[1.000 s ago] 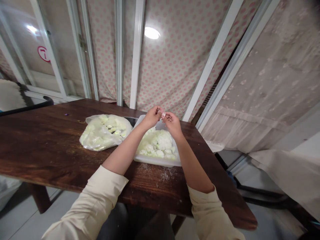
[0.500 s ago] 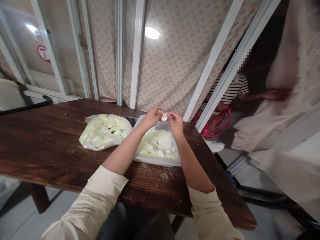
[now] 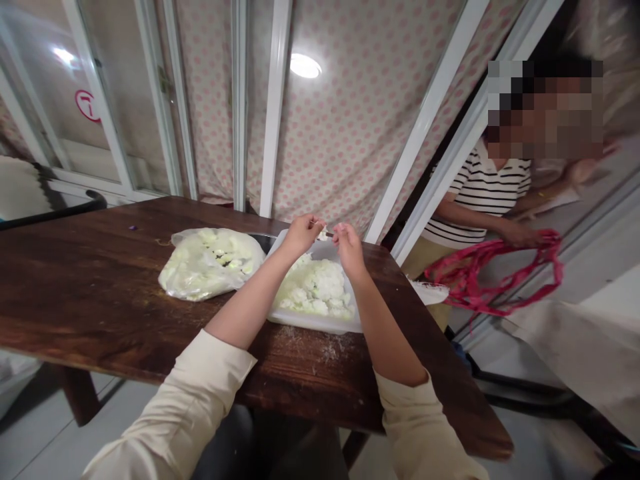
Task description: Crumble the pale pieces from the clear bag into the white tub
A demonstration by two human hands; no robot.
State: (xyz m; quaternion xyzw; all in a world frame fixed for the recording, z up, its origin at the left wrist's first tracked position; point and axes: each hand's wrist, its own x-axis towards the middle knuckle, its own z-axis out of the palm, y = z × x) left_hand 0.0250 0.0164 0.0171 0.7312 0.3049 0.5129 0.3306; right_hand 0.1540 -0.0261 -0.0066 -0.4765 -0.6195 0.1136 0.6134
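Home-like room or small indoor workplace; exact type can't be confirmed. Dark wooden table (image 3: pixel 110 293) is placed near, white-framed glass panels (image 3: pixel 274 113) are fitted at far side, backed by dotted curtain (image 3: pixel 350 147). Round red sign (image 3: pixel 87 105) is carried at left; floor (image 3: pixel 50 440) is tiled pale grey.

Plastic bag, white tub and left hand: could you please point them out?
Plastic bag (image 3: pixel 209 261): head view, its upper side.
White tub (image 3: pixel 315 322): head view, its near wall.
Left hand (image 3: pixel 303 235): head view, its back.
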